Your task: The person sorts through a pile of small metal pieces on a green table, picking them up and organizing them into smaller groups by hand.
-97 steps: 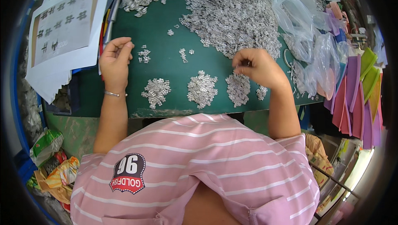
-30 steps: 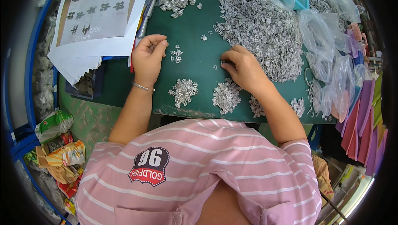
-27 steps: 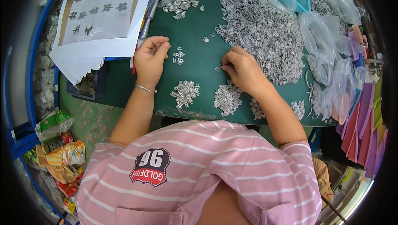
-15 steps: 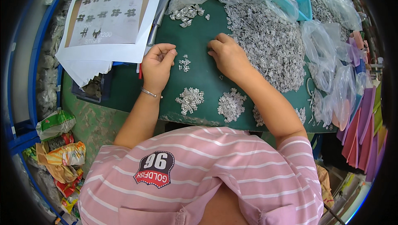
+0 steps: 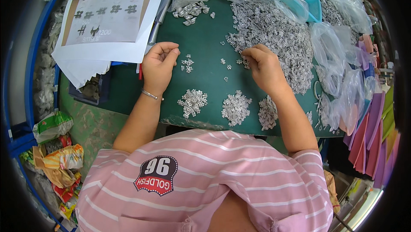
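My left hand (image 5: pixel 159 66) rests over the green work surface (image 5: pixel 201 44), thumb and forefinger pressed together. Whatever lies between those fingertips, if anything, is too small to make out. Beside it is a small group of silver metal pieces (image 5: pixel 187 64). At the left edge of a large heap of small silver metal pieces (image 5: pixel 282 39) is my right hand (image 5: pixel 266 68), its fingers curled down to a few pieces. What its fingertips hold is hidden. A few loose silver pieces (image 5: pixel 225 63) lie between the hands. Nearer my body sit three small piles, the middle one (image 5: pixel 236 109) made of flat pieces.
Printed sheets with pictures of metal parts (image 5: pixel 107 16) lie at the left, over a dark bin (image 5: pixel 92 88). Clear plastic bags (image 5: pixel 327 39) and a turquoise basket (image 5: pixel 314 5) stand around the heap. Domed silver pieces (image 5: pixel 191 13) lie at the back.
My right hand has moved right and toward me, to the heap's edge. Loose pieces now show where it was. My left hand keeps its pinch; the view has shifted slightly.
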Demonstrator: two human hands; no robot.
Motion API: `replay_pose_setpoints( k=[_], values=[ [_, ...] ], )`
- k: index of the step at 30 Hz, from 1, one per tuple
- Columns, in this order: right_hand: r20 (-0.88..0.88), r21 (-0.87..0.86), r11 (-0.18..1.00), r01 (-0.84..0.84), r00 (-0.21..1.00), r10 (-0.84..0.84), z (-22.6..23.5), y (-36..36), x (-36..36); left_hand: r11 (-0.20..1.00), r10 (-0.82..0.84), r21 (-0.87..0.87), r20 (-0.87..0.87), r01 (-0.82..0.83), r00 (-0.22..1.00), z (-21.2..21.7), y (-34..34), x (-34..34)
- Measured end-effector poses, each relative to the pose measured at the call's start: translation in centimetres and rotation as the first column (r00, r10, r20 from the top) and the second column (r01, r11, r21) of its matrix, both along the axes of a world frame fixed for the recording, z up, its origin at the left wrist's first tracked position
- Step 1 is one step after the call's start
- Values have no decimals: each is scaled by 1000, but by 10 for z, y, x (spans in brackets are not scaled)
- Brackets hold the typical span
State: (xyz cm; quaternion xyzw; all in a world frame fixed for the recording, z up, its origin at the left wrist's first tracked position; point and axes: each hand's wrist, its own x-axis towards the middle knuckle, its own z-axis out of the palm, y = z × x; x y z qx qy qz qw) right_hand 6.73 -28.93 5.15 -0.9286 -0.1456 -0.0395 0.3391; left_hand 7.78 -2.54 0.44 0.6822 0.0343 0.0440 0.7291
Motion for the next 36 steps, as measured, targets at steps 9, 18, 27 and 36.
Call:
replay_pose_setpoints(
  k=[9,18,27,36],
  values=[
    [163,-297,955,19,986,31,-24,9,-14,1000,-23,17,21,22,1000,-8,-2,4],
    [174,27,976,216,960,-217,-9,-46,-73,997,-51,64,60,47,997,-17,6,9],
    [113,-323,663,675,723,-682,16,-165,-180,996,-15,86,43,11,999,-19,14,6],
    [147,-30,980,197,971,-190,7,-51,-84,999,-28,21,33,27,999,-3,-3,3]
  ],
)
